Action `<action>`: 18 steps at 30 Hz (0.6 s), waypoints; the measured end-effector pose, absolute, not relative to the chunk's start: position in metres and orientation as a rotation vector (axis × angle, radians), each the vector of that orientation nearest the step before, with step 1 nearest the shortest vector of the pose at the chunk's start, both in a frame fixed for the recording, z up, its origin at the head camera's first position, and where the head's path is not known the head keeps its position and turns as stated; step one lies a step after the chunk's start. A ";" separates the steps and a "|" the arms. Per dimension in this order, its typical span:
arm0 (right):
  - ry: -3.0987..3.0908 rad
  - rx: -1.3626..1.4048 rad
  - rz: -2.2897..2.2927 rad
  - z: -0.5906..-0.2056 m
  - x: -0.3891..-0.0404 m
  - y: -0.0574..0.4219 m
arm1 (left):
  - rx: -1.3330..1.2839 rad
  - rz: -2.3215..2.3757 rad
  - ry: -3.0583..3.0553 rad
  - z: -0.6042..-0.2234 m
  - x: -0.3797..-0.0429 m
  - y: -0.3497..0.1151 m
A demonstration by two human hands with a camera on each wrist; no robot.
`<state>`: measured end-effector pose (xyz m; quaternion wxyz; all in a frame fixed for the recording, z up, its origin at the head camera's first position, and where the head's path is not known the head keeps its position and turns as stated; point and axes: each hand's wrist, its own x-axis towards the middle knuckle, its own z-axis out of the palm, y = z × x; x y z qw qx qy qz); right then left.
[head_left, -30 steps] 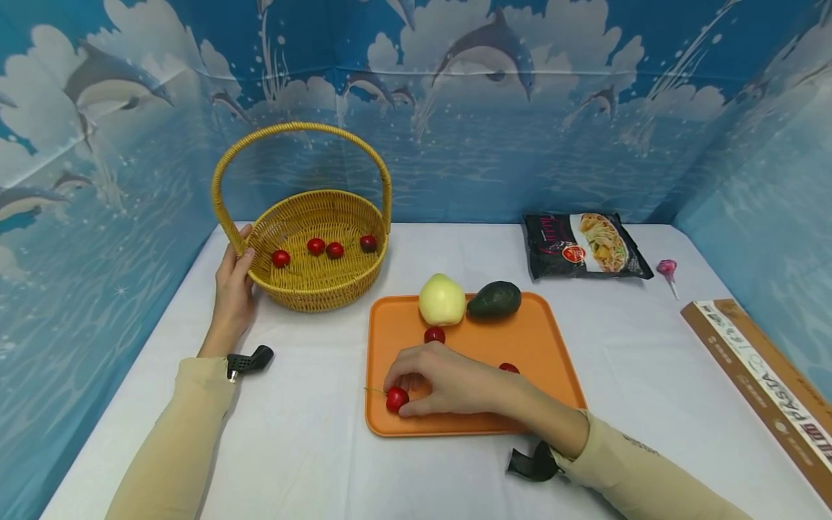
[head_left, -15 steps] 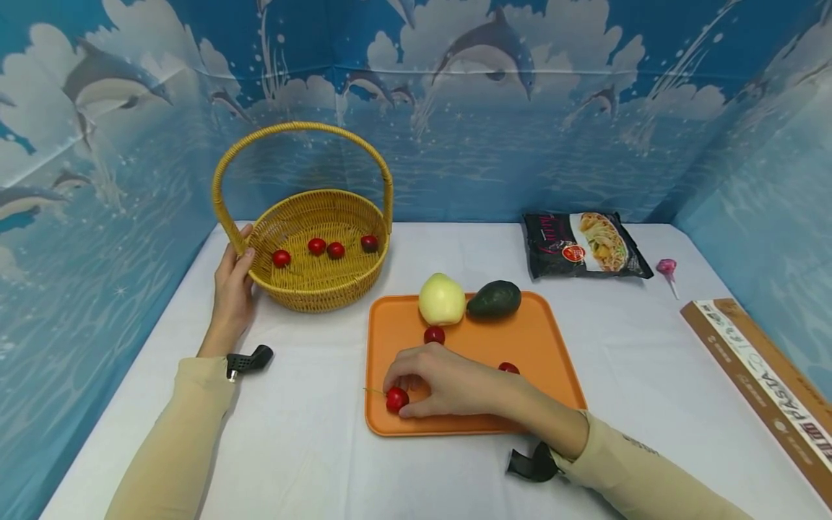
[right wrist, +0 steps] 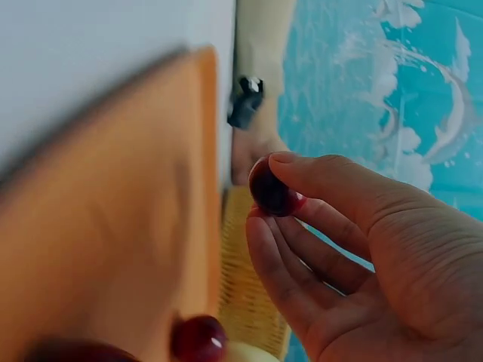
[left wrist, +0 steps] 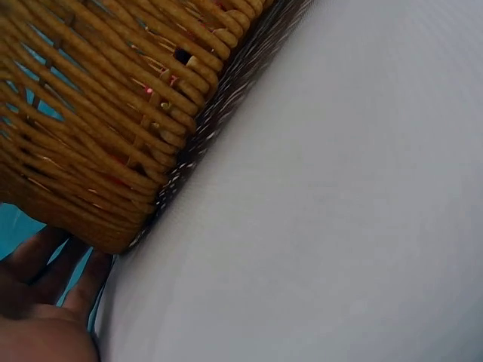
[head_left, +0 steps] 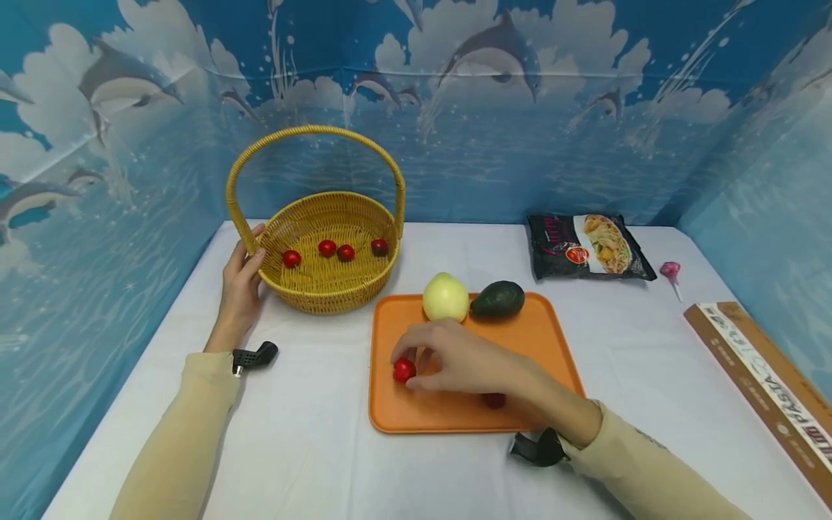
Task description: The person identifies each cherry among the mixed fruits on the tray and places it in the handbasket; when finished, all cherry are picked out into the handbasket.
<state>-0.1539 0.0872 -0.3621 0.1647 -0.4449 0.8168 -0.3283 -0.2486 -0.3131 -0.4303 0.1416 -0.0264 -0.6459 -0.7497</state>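
"What's the right hand (head_left: 455,357) up to?"

"Pinching a red cherry (head_left: 404,370) between thumb and fingertips, lower centre of the frame, over the left part of the orange tray (head_left: 388,415)."

"And the left hand (head_left: 240,292)?"

"Left of centre, gripping the yellow wicker basket (head_left: 325,297) at its side, where the handle meets the rim."

"Anything inside the basket?"

"Four more cherries (head_left: 327,248), spread across the bottom."

"What else is on the tray?"

"A pale green fruit (head_left: 445,296) beside a dark avocado (head_left: 497,300), near mid-frame, and another cherry (head_left: 495,401), lower centre, partly hidden by the right forearm (head_left: 559,401)."
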 end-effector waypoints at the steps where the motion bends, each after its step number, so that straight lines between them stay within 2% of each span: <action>1: 2.340 -1.274 -0.948 -0.359 -0.156 0.088 | -0.074 -2.160 -1.868 -0.430 -0.248 -0.313; 18: 2.482 -1.256 -1.079 -0.322 -0.216 0.071 | -0.137 -2.112 -1.887 -0.432 -0.248 -0.310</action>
